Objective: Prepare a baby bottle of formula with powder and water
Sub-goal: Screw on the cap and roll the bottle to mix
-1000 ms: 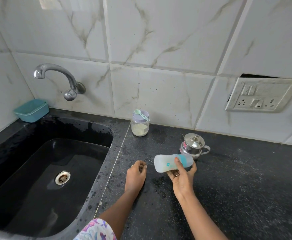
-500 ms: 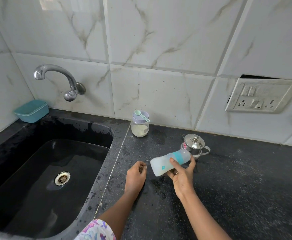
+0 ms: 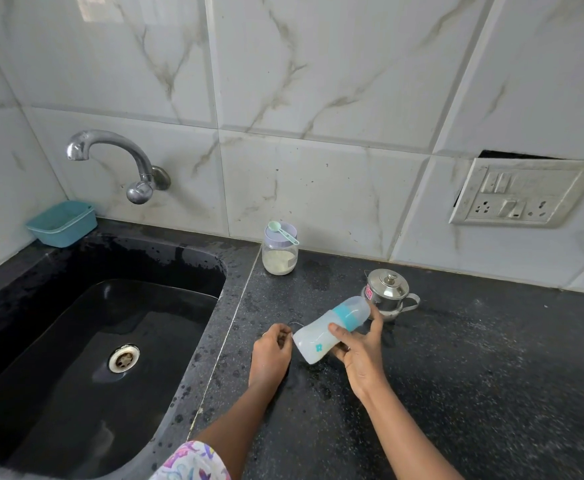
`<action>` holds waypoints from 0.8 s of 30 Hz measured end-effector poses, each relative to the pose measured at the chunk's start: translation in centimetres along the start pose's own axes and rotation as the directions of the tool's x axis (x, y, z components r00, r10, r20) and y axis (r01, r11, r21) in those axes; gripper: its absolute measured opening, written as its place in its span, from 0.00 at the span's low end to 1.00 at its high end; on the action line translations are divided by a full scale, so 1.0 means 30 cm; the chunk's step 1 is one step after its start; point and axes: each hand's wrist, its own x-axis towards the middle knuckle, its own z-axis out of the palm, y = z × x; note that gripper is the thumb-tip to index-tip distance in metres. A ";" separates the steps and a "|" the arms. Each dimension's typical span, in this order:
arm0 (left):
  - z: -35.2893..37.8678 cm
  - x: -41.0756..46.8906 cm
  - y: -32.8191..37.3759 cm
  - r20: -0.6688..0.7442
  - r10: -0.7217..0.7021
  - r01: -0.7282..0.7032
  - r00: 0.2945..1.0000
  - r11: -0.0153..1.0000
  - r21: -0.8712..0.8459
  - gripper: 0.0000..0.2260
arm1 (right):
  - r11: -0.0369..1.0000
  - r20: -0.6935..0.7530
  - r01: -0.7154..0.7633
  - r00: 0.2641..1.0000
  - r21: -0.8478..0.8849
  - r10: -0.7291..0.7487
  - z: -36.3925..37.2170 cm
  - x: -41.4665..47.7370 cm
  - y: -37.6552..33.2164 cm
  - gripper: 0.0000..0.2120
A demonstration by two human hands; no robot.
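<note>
Where the sink [image 3: 76, 341] meets the dark, wet surface [image 3: 474, 375], the right hand [image 3: 360, 348] wraps the tilted, capped bottle [image 3: 332, 329] at its waist, clear of the surface. Left hand [image 3: 271, 351] rests curled, empty. Light, rigid plastic, probably slippery when wet; waist offers surest hold.

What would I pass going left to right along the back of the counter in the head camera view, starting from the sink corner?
Teal tub → tap → powder jar with a scoop on its lid → steel lidded pot → switch plate on the wall.
</note>
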 end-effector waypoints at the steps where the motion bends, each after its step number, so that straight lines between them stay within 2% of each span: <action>1: 0.000 0.001 0.000 0.001 0.002 -0.002 1.000 1.000 0.001 0.06 | 1.000 -0.010 0.007 1.000 0.020 -0.007 -0.001 -0.001 -0.004 0.37; 4: 0.001 -0.002 0.003 0.002 0.005 -0.005 1.000 1.000 0.001 0.05 | 0.990 -0.078 0.020 0.997 0.142 -0.009 -0.008 0.005 -0.008 0.35; 9: 0.002 0.001 -0.001 -0.004 0.002 -0.002 1.000 1.000 -0.016 0.05 | 1.000 -0.013 0.010 1.000 0.004 -0.010 -0.010 -0.006 -0.008 0.37; 13: 0.002 -0.002 0.001 0.000 0.002 -0.002 1.000 1.000 -0.022 0.05 | 0.994 -0.079 0.020 0.997 0.103 -0.012 -0.015 0.000 -0.009 0.34; 17: 0.001 0.001 -0.002 -0.004 0.001 -0.001 1.000 1.000 -0.015 0.05 | 0.999 -0.028 -0.012 1.000 0.036 0.013 -0.018 -0.009 -0.006 0.35; 21: 0.003 -0.002 -0.001 -0.001 -0.002 0.002 1.000 1.000 -0.020 0.05 | 0.989 -0.093 0.020 0.996 0.148 -0.007 -0.028 0.003 0.000 0.32; 24: 0.001 0.000 -0.001 -0.006 0.000 0.000 1.000 1.000 -0.015 0.05 | 0.997 -0.038 0.001 0.999 0.079 0.002 -0.022 -0.001 -0.004 0.34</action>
